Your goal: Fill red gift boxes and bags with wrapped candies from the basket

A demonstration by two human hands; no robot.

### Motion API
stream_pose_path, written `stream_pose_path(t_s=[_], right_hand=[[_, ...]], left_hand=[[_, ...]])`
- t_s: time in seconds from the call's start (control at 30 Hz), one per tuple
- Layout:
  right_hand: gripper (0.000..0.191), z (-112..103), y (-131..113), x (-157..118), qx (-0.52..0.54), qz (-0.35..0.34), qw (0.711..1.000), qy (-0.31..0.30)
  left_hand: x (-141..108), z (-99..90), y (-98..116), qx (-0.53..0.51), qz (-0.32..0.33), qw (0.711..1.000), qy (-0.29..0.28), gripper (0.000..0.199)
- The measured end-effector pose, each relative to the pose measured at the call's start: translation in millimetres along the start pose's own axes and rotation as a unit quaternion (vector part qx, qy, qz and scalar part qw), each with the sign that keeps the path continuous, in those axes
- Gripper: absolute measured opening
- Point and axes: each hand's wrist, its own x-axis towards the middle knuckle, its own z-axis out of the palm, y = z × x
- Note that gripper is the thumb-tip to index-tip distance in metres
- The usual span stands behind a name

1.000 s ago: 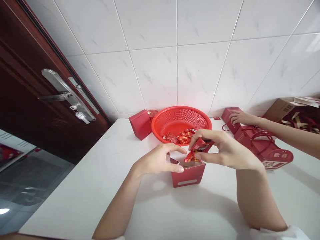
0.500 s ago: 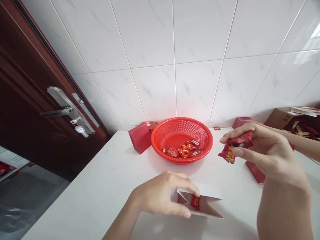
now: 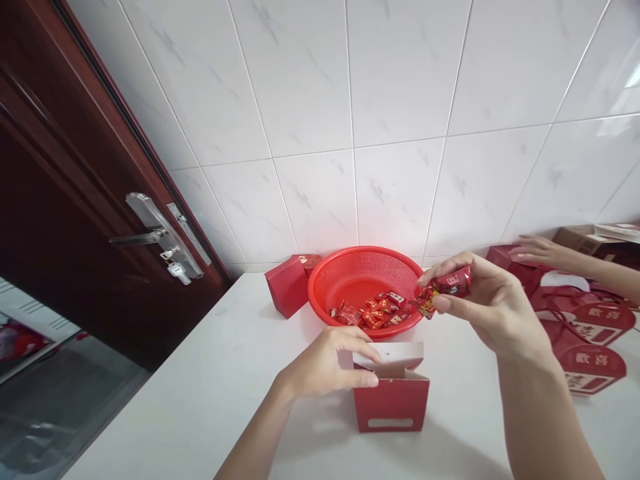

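An upright red paper box (image 3: 393, 405) with its top open is on the white table in front of me. My left hand (image 3: 330, 365) grips its upper left rim, thumb at the near edge and fingers over the far flap. My right hand (image 3: 495, 313) is raised to the right of the box, pinching red wrapped candies (image 3: 454, 283) between thumb and fingers. Just behind the box, a red plastic basket (image 3: 350, 283) holds several more wrapped candies (image 3: 377, 313) on its floor. The inside bottom of the box is hidden from this angle.
Left of the basket is another red box (image 3: 287, 288). At right, another person's hand (image 3: 543, 253) reaches over several red boxes with rounded labelled fronts (image 3: 593, 360). A cardboard box (image 3: 575, 238) sits behind them. A dark wooden door (image 3: 75, 180) borders the table's left side.
My right hand has moved left, toward the basket, with the candies. The box in my left hand now shows its red front. The other person's hand has shifted, and more red boxes show at right.
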Motion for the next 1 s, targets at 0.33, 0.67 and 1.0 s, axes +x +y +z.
stream_pose_path(t_s=[0.33, 0.67, 1.0], right_hand=[[0.018, 17, -4, -13, -0.078, 0.037, 0.992, -0.087], [0.009, 24, -2, -13, -0.168, 0.024, 0.933, -0.317], [0.010, 15, -13, -16, -0.185, 0.015, 0.970, -0.156]], left_hand=[[-2, 3.9, 10, -0.028, -0.085, 0.996, -0.011, 0.052], [-2, 5.1, 14, -0.035, -0.051, 0.997, -0.055, 0.053], [-13, 17.8, 27, 0.065, -0.002, 0.992, -0.107, 0.044]])
